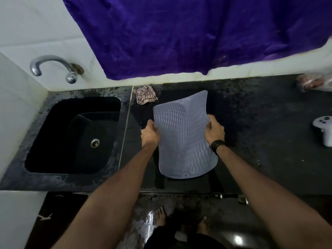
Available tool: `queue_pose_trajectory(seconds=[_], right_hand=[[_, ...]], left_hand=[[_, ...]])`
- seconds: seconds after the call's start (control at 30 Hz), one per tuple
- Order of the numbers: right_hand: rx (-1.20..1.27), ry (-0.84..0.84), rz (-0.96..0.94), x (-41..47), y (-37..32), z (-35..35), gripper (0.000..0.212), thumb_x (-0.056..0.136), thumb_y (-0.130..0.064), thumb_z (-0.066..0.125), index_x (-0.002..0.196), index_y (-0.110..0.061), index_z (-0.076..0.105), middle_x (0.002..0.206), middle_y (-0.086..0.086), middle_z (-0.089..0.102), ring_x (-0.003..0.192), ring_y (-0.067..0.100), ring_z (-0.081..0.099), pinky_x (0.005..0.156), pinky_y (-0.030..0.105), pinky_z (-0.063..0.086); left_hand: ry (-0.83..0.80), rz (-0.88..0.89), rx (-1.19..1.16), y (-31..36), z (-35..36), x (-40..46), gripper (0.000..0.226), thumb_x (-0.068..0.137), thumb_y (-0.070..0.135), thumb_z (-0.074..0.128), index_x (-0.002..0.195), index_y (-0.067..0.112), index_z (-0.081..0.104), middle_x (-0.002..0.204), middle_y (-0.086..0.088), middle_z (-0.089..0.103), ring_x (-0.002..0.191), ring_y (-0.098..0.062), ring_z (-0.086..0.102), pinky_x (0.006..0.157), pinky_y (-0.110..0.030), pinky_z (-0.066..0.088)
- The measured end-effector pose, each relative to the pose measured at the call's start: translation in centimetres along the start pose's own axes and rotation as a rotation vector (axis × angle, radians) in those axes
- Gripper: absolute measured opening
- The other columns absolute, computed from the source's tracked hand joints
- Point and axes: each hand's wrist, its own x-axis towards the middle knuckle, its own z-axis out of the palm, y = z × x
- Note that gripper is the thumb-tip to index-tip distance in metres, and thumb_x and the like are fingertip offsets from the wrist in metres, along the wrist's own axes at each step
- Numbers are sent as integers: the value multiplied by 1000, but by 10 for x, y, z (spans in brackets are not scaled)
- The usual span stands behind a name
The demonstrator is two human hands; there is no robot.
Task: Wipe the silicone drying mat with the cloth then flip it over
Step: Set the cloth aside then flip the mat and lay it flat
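The grey silicone drying mat (182, 135), ribbed with wavy lines, is lifted off the black counter (251, 126) and bends between my hands. My left hand (150, 133) grips its left edge, fingers curled round it. On the opposite edge my right hand (214, 130) grips the mat, a black band on that wrist. The mat's far end curls upward and its near end hangs close to the counter's front. The checked cloth (145, 95) lies crumpled at the back of the counter, apart from both hands.
A black sink (53, 141) with a drain is set into the counter at left, under a chrome tap (52, 66). A purple fabric (179, 33) hangs over the wall. A white object (323, 128) and a plastic bag (312, 83) sit at right.
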Motion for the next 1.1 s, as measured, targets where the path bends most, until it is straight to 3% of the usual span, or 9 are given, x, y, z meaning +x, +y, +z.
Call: queue_pose_trajectory(seconds=[0.37, 0.5, 0.6, 0.67, 0.8, 0.87, 0.97, 1.03, 1.1], right_hand=[[111, -92, 112, -18, -65, 77, 36, 100, -18, 36, 130, -32, 49, 110, 3, 59, 86, 19, 56, 76, 31, 45], [52, -102, 207, -33, -63, 104, 37, 100, -20, 39, 135, -30, 48, 119, 10, 61, 86, 21, 55, 77, 32, 48], [-5, -88, 256, -42, -54, 113, 37, 101, -22, 42, 137, -26, 47, 122, 13, 61, 86, 21, 53, 76, 30, 46], [-21, -72, 290, -45, -49, 112, 38, 101, -23, 44, 139, -25, 45, 122, 14, 61, 87, 23, 54, 77, 30, 48], [-105, -72, 345, -43, -48, 109, 47, 100, -21, 47, 145, -22, 36, 126, 18, 57, 103, 33, 60, 84, 39, 53], [-296, -92, 285, -48, -48, 109, 51, 96, -19, 51, 145, -16, 34, 132, 20, 49, 114, 36, 52, 91, 45, 50], [-652, -108, 8, -62, -48, 118, 56, 92, -25, 53, 144, -12, 35, 143, 16, 38, 127, 33, 38, 101, 45, 38], [-740, -238, -158, -70, -54, 127, 61, 97, -34, 47, 151, -15, 25, 155, 9, 26, 139, 29, 26, 111, 45, 27], [-836, -451, -209, -72, -60, 137, 65, 99, -44, 37, 154, -18, 14, 162, 6, 11, 146, 26, 12, 118, 47, 14]], left_hand=[[23, -75, -28, -86, -94, 41, 11, 105, 17, 45, 97, 14, 53, 97, -13, 62, 88, -27, 59, 73, -33, 41], [-72, -76, 28, -120, -95, 51, 16, 107, 27, 49, 102, 13, 56, 104, -14, 64, 92, -28, 58, 76, -34, 41], [-161, -105, 50, -139, -89, 50, 24, 107, 32, 50, 110, 10, 58, 110, -17, 65, 96, -32, 63, 81, -40, 51], [-170, -123, 59, -148, -90, 51, 26, 107, 35, 50, 113, 11, 59, 113, -17, 64, 103, -37, 64, 87, -45, 54], [-128, -117, 101, -153, -92, 53, 28, 106, 36, 53, 118, 11, 57, 118, -18, 64, 106, -38, 64, 84, -44, 52], [-84, -45, 197, -154, -89, 49, 31, 104, 33, 55, 123, 10, 52, 124, -18, 59, 109, -39, 62, 86, -46, 51], [-15, 192, 404, -157, -85, 42, 44, 101, 32, 57, 137, 9, 48, 139, -16, 49, 125, -35, 51, 101, -47, 45], [-120, 338, 485, -154, -83, 39, 56, 103, 36, 52, 152, 13, 39, 158, -12, 38, 142, -31, 39, 114, -46, 34], [-296, 414, 583, -151, -79, 37, 64, 107, 41, 43, 162, 15, 23, 170, -7, 17, 155, -26, 19, 123, -44, 19]])
